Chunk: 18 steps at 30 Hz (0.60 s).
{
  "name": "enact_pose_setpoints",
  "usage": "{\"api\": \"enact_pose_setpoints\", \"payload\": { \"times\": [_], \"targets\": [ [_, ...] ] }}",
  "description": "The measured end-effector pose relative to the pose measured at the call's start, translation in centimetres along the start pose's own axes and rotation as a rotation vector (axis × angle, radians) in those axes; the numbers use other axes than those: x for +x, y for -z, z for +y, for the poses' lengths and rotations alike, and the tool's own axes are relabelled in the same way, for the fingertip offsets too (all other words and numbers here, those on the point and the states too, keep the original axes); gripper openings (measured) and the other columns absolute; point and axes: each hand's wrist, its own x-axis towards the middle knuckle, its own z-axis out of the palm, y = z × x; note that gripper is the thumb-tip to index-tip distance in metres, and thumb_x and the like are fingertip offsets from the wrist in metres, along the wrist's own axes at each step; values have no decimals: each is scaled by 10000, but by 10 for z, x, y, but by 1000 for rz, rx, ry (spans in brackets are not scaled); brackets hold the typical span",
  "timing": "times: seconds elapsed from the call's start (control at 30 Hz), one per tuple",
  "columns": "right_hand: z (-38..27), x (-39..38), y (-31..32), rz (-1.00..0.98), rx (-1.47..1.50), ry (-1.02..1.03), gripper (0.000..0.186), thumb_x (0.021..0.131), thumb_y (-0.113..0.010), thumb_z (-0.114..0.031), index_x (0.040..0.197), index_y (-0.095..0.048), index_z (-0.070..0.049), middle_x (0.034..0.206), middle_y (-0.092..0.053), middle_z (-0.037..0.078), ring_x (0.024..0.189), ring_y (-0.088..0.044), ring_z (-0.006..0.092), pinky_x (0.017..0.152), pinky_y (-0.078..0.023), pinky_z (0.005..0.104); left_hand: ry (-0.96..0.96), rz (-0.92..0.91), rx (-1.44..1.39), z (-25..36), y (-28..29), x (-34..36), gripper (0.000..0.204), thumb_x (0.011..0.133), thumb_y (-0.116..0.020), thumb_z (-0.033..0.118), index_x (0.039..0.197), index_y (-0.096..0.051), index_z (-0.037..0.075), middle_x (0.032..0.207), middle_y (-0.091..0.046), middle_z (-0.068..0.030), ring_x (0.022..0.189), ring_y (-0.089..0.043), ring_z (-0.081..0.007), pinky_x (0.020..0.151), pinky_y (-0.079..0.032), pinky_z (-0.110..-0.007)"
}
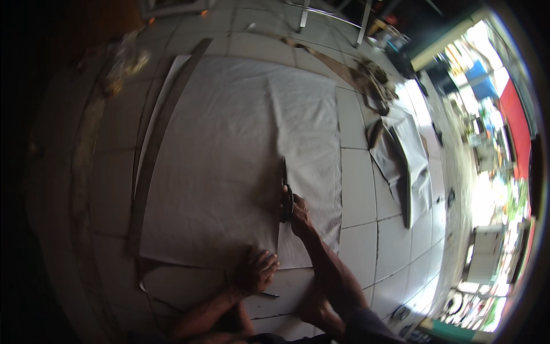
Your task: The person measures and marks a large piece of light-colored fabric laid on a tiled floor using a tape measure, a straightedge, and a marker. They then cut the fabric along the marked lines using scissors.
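A large pale grey cloth (229,149) lies spread flat on the tiled floor (358,183). My right hand (298,212) grips dark scissors (285,192) whose blades point away from me along a cut line in the cloth. A narrower strip of the cloth (312,143) lies to the right of the cut. My left hand (258,269) presses flat, fingers spread, on the cloth's near edge just left of the cut.
A long dark strip (157,137) runs along the cloth's left side. More grey fabric pieces (407,160) and a crumpled brownish heap (375,80) lie to the right. Metal furniture legs (303,14) stand at the far edge. My bare foot (315,307) rests near me.
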Motion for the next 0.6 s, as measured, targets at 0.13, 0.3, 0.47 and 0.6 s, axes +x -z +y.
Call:
{"api": "enact_pose_setpoints", "payload": {
  "times": [0.13,0.3,0.47,0.6],
  "targets": [
    [-8,8,6,-25,-77,118,509,971,-702,-536,889,-585,-48,749,-561,1,579,-549,114,536,-470,301,-20,-42,40,3,5,4,382,933,-634,257,1295,-706,157,1429,-600,-72,1378,-497,-305,1227,-223,-673],
    [-26,5,-4,88,-123,-55,759,902,-676,-716,859,-633,40,699,-556,57,598,-579,147,524,-466,357,-18,-64,63,4,8,5,394,931,-619,275,1301,-707,171,1424,-606,-65,1380,-492,-289,1235,-202,-665],
    [-43,13,-6,125,-205,-99,785,889,-669,-748,884,-627,36,730,-581,63,589,-587,147,511,-471,340,-43,-72,61,4,7,6,444,919,-630,269,1346,-680,157,1473,-566,-75,1398,-474,-315,1219,-226,-684],
    [-46,16,-6,129,-241,-97,781,885,-671,-753,870,-613,25,707,-567,53,550,-569,145,497,-470,331,-36,-100,94,5,8,4,432,925,-618,277,1339,-688,176,1467,-572,-63,1401,-464,-295,1232,-206,-673]
  ]
}}
